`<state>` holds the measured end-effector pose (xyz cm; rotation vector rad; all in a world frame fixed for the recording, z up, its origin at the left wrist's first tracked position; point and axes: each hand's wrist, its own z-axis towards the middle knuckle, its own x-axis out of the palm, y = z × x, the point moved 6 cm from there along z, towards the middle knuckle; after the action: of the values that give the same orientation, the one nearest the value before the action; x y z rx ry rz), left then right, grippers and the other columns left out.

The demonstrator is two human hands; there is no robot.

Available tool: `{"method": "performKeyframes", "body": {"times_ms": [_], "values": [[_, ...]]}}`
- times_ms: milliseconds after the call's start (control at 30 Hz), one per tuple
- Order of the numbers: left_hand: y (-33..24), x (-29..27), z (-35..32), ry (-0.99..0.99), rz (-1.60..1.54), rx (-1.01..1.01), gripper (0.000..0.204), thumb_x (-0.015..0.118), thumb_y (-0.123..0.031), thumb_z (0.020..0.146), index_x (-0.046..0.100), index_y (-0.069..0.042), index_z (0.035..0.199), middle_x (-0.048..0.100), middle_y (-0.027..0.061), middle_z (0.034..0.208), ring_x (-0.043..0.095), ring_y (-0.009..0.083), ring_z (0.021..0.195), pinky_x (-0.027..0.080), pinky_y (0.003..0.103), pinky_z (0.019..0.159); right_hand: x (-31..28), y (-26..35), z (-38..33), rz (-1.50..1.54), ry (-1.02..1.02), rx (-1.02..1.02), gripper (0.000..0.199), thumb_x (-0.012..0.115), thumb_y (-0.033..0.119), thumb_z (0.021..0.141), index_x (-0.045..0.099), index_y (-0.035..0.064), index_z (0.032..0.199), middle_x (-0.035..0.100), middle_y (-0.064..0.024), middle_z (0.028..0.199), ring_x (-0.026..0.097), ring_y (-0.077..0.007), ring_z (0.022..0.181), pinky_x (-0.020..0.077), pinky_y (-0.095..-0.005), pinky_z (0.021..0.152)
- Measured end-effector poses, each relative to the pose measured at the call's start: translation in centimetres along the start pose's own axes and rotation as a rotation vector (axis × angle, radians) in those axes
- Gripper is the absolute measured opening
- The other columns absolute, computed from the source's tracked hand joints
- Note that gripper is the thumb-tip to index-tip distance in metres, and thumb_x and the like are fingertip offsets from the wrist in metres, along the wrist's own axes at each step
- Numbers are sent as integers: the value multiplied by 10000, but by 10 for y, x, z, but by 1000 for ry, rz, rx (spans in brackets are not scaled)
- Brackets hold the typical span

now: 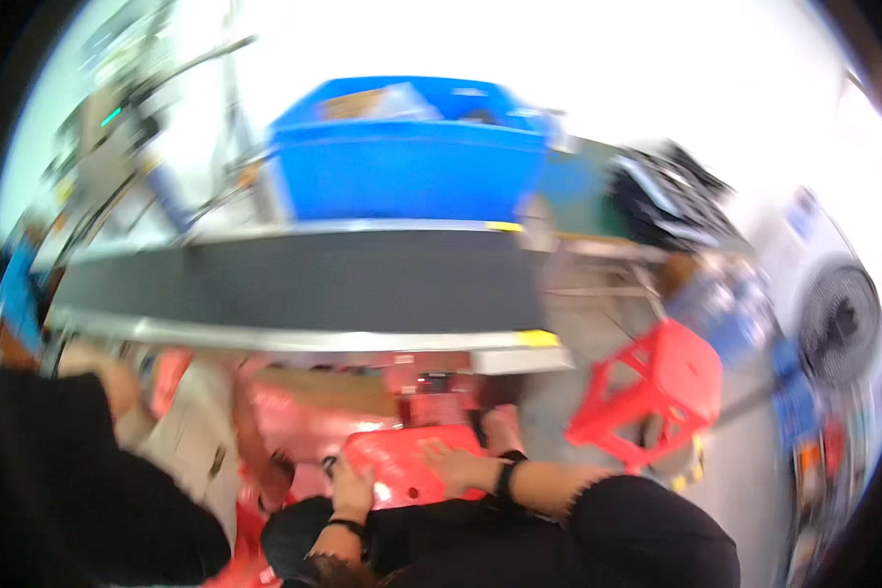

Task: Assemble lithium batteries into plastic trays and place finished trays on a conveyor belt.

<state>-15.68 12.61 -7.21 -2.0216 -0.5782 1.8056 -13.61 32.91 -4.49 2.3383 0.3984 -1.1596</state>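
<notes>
Low in the middle of the head view is a red plastic stool (402, 463), its flat top toward me. At its left edge is my left hand (351, 488), its fingers too smeared to make out a grip. Beside those fingers is a small dark thing whose kind I cannot make out. My right hand (451, 466) rests on the right part of the stool's top, fingers stretched out and open. Dark bands circle both of my wrists. The whole picture is blurred.
Ahead runs a dark conveyor belt (363, 279) with a metal edge. Behind it stands a blue bin (412, 171). Another red stool (671, 377) is on the right, near a fan (839, 318). A person in light trousers (194, 441) is close on my left.
</notes>
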Motion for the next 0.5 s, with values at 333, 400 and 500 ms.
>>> {"method": "performKeyframes", "body": {"times_ms": [333,400,500], "values": [[52,-34,-1,709,44,200,468,589,-191,853,497,10,1265,548,239,1202,533,355,1120,364,407,1007,-74,13,-121,141,-101,-45,406,588,323,770,639,-8,999,649,-222,906,632,-365,807,489,-464,723],[-72,-171,-43,385,-403,108,272,591,-172,852,637,19,1039,624,171,1053,585,305,1019,424,373,929,-100,7,-164,40,57,-160,259,524,261,881,605,22,943,639,-155,873,609,-322,826,470,-410,711],[-58,-259,-74,23,-560,116,313,569,-151,889,573,-10,1170,610,52,1042,542,129,983,441,290,853,-224,59,-274,494,-255,-190,231,628,191,855,534,4,757,532,-89,661,577,-175,663,445,-327,590]]}}
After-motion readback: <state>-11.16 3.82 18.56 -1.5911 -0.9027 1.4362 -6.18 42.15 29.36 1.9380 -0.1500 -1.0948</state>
